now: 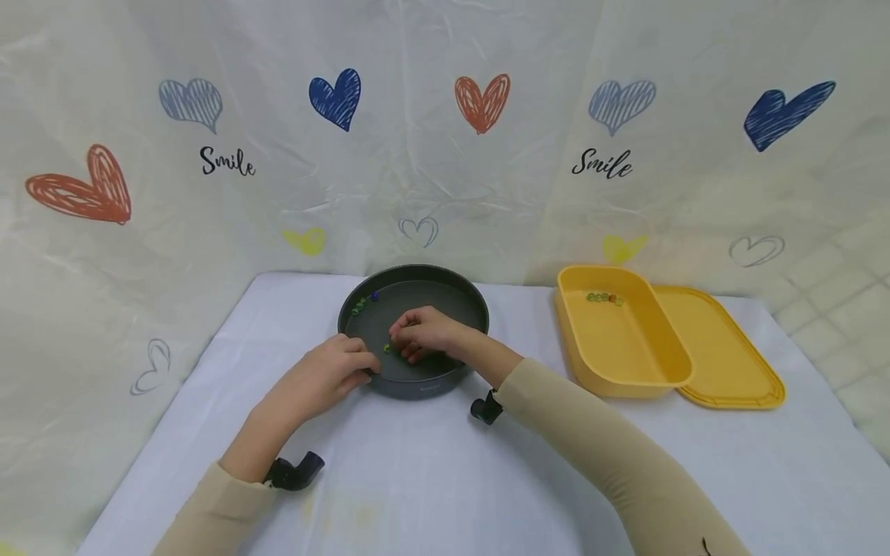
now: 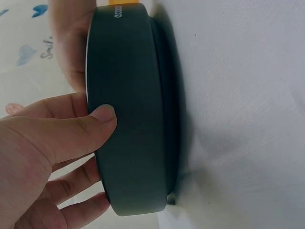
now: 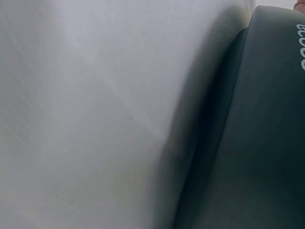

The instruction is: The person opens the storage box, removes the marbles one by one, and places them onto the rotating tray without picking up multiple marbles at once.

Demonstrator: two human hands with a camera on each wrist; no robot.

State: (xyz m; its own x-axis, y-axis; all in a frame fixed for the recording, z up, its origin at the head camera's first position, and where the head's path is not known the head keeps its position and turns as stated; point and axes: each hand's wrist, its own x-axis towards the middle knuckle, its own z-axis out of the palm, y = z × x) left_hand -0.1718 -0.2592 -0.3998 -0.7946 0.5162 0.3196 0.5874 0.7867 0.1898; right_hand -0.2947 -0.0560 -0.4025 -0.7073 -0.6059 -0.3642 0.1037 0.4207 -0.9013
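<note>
A round dark pan [image 1: 417, 380] stands on the table. My left hand [image 1: 337, 367] grips its near left rim; in the left wrist view the thumb [image 2: 104, 117] presses the outer wall and the other fingers go over the rim. My right hand [image 1: 427, 333] is down inside the pan, fingers bent toward its floor. I cannot tell whether its fingertips hold anything. Just left of them lies a small yellow-green marble [image 1: 386, 348]. Several small green marbles [image 1: 358, 306] and a blue one [image 1: 375, 296] sit along the pan's far left wall.
Right of the pan stands a yellow rectangular box [image 1: 626, 340], with several small greenish and orange marbles [image 1: 603, 298] in a row at its far end. A yellow lid [image 1: 730, 351] lies beside it, partly behind the box. A white cloth [image 1: 417, 479] covers the table.
</note>
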